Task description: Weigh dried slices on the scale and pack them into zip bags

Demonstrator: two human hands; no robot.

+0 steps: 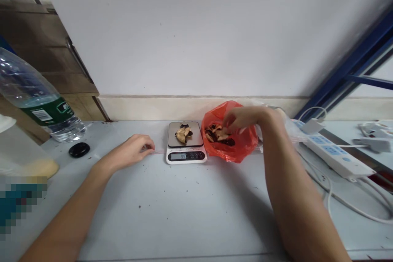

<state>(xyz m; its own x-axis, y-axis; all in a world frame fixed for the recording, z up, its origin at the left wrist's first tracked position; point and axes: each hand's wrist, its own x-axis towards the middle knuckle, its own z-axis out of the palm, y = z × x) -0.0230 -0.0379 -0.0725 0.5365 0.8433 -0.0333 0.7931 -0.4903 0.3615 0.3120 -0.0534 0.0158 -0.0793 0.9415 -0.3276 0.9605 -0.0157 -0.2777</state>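
A white digital kitchen scale (186, 155) stands on the table with dried tan-and-dark slices (183, 134), perhaps mushroom, on its plate. Its display is lit, but the digits are hard to read. To its right sits an open red plastic bag (244, 143) with more dried slices (219, 134) inside. My right hand (238, 118) reaches into this bag, fingers bent together at the slices; what they hold is hidden. Left of the scale, my left hand (139, 147) pinches a thin, clear, pinkish-edged plastic piece (159, 151) lying flat on the table.
At the left are a large water bottle (46, 102), a round black object (79, 150) and a translucent container (21, 151). A white power strip (334, 153) with cables and plugs lies at the right. Clear plastic (293, 129) lies behind my right forearm. A wall (199, 41) closes off the back.
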